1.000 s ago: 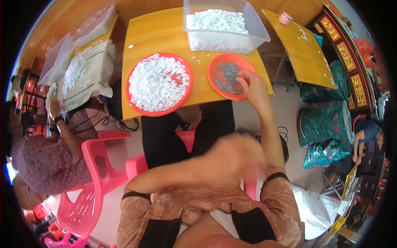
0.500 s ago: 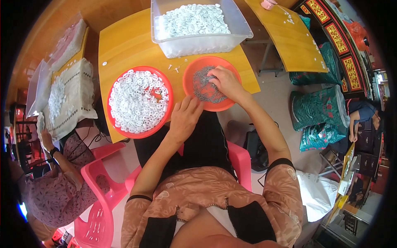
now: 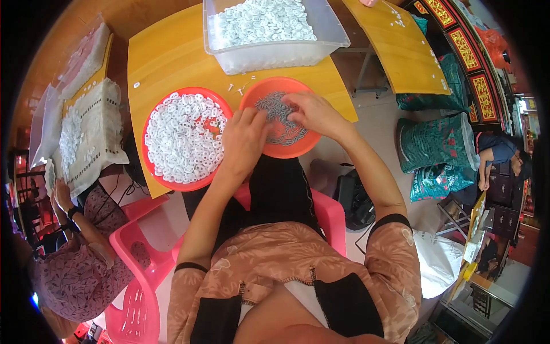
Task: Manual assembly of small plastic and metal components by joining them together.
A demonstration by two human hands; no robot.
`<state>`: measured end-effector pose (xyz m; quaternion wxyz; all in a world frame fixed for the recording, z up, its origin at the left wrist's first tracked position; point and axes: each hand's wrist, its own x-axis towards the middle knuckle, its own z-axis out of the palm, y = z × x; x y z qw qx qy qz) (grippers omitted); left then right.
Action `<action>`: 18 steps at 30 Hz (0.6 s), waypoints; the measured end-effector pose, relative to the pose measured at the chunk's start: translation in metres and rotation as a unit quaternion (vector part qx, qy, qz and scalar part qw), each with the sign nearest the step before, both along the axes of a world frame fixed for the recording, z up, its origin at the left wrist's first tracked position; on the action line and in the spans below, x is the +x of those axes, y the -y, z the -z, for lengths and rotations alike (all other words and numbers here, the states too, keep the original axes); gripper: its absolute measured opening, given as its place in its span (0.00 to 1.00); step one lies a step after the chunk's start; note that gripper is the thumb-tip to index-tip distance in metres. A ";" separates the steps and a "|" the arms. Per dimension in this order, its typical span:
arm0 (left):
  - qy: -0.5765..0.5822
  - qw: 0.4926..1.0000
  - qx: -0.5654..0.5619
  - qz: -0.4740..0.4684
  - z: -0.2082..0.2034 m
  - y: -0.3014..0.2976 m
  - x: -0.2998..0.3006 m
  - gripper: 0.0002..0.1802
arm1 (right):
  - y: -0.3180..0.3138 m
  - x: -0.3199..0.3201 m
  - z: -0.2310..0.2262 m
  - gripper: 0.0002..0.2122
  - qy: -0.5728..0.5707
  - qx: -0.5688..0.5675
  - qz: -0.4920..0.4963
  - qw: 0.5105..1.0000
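Observation:
An orange bowl (image 3: 295,150) holds many thin grey metal pieces that look like small screws (image 3: 285,135). Above its right side, my right hand (image 3: 319,116) has its fingers pinched together low over the metal pieces. My left hand (image 3: 243,140) is at the bowl's left edge, fingers bent and close together; its fingertips are partly hidden. Whatever either hand pinches is too small to make out. Left of my left hand, a red tray (image 3: 146,160) is heaped with small white plastic pieces (image 3: 183,140) that have dark holes, with a gap on its right side.
A clear plastic bin (image 3: 269,59) of white pieces stands at the back of the yellow table (image 3: 166,60). Few small white pins (image 3: 231,88) lie before it. A person (image 3: 86,269) sits at left beside a pink chair (image 3: 150,275). Green sacks (image 3: 432,143) stand at right.
My left hand has moved up and left, onto the orange bowl's left edge. My right hand stays over the metal pieces. The whole view has shifted slightly.

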<state>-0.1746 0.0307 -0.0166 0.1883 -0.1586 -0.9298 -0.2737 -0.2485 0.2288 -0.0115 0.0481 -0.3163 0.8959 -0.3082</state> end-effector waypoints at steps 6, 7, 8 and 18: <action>0.055 0.998 -0.020 0.028 0.030 -0.009 -0.037 0.09 | 0.004 0.004 0.015 0.14 -0.018 0.023 0.035 0.999; 0.079 0.996 -0.010 0.029 0.029 -0.010 -0.039 0.07 | 0.004 0.002 0.015 0.13 0.018 0.023 0.047 0.998; 0.080 0.996 -0.011 0.031 0.028 -0.010 -0.041 0.07 | 0.002 0.002 0.014 0.13 0.019 0.023 0.048 0.998; 0.074 0.994 0.017 0.077 0.004 -0.009 -0.048 0.06 | -0.005 0.008 -0.024 0.10 0.105 0.020 0.077 0.991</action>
